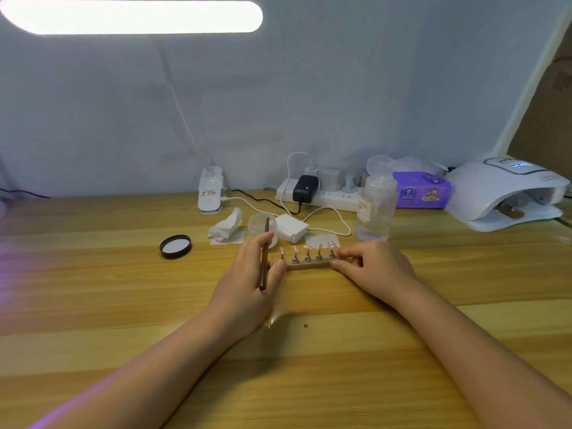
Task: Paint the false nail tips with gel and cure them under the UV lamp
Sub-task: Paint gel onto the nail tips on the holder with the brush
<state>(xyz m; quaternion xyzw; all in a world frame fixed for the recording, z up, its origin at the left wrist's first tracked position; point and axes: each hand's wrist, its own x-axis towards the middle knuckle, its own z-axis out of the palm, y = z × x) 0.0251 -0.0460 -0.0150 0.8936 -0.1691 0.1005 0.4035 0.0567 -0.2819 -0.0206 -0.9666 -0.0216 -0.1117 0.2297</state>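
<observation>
Landmark: nail stand point(308, 265), mid-table point(123, 305), five pink nail tips point(307, 248) upright on metal posts.

Black lid point(175, 246) well left of stand. Crumpled tissue point(227, 228) behind-left. Left hand point(250, 275) at stand's left end, fingers curled round brush point(264, 258), thumb touching bar. Open jar point(262, 228) just behind. Right hand point(368, 267) pinching stand's right end. Clear bottle point(376, 202) behind-right. UV lamp point(504, 193) far right, second stand inside.
</observation>
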